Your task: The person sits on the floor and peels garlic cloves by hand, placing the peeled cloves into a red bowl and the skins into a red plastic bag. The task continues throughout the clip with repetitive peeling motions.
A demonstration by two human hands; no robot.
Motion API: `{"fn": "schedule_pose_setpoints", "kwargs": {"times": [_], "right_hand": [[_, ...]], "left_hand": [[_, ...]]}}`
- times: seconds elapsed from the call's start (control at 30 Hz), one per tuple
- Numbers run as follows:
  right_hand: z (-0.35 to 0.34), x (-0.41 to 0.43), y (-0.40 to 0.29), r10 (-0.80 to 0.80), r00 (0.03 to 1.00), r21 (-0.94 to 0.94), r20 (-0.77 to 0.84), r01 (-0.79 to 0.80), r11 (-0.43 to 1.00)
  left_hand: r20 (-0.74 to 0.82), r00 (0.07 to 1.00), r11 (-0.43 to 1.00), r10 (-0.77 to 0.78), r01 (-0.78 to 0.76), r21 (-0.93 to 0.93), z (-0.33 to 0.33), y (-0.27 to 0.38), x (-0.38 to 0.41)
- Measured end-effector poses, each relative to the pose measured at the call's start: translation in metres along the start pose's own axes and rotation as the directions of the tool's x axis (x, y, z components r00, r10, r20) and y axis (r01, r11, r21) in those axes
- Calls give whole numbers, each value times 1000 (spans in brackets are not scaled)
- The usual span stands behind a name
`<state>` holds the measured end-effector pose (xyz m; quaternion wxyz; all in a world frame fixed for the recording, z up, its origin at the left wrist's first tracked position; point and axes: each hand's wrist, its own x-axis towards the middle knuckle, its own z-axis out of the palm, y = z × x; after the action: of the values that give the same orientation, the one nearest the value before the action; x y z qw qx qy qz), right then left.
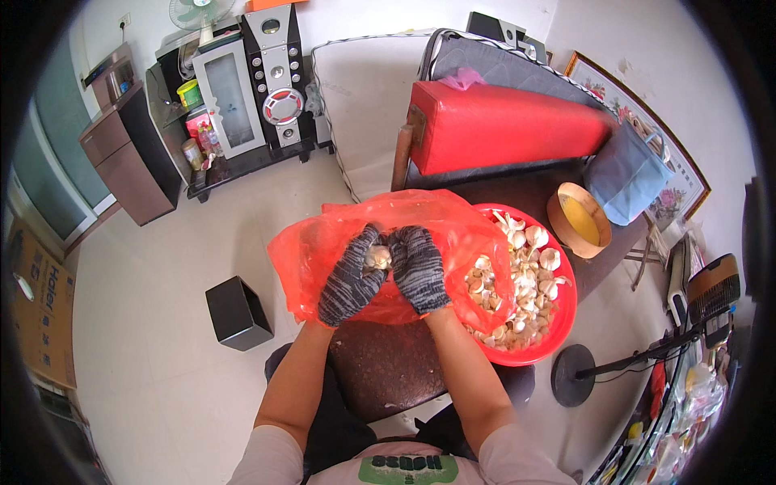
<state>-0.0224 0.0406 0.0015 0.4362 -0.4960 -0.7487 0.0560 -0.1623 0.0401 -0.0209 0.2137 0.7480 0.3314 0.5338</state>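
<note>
Both my hands wear grey-and-black knitted gloves and meet over a red plastic bag (297,254). Between them is a pale garlic bulb (378,258). My left hand (353,282) grips the bulb from its left side. The fingers of my right hand (418,270) curl against its other side; their tips are partly hidden. Right of my hands, a red plastic basin (567,309) holds many garlic cloves and bulbs (524,285). One part of the bag drapes over the basin's left side. Basin and bag rest on a dark brown bench (388,370).
A round wooden-rimmed sieve (579,221) and a blue fabric bag (627,173) stand beyond the basin. A red padded cushion (509,127) leans behind. On the floor are a black box (239,314) at left and a round black stand base (573,376) at right.
</note>
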Motion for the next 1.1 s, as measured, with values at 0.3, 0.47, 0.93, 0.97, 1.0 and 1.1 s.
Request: {"fn": "schedule_pose_setpoints", "kwargs": {"times": [0.3, 0.47, 0.93, 0.97, 1.0, 1.1], "right_hand": [[25, -30, 32, 361, 907, 691, 217, -404, 600], [0, -20, -5, 357, 851, 805, 385, -499, 322], [10, -18, 9, 369, 872, 887, 321, -414, 206], [11, -18, 11, 382, 859, 887, 339, -428, 174], [11, -18, 14, 396, 846, 886, 358, -441, 141], [12, -18, 16, 412, 852, 874, 324, -436, 215]], "left_hand": [[-55, 988, 979, -144, 134, -155, 0, 8, 3], [-50, 984, 979, -169, 161, -128, 1, 7, 4], [-61, 979, 977, -193, 186, -103, 9, 4, 1], [-56, 965, 951, -256, 241, -195, 9, 4, 2], [-45, 947, 913, -317, 292, -287, 9, 6, 4], [-84, 980, 973, -182, 168, -156, 8, 16, 9]]}}
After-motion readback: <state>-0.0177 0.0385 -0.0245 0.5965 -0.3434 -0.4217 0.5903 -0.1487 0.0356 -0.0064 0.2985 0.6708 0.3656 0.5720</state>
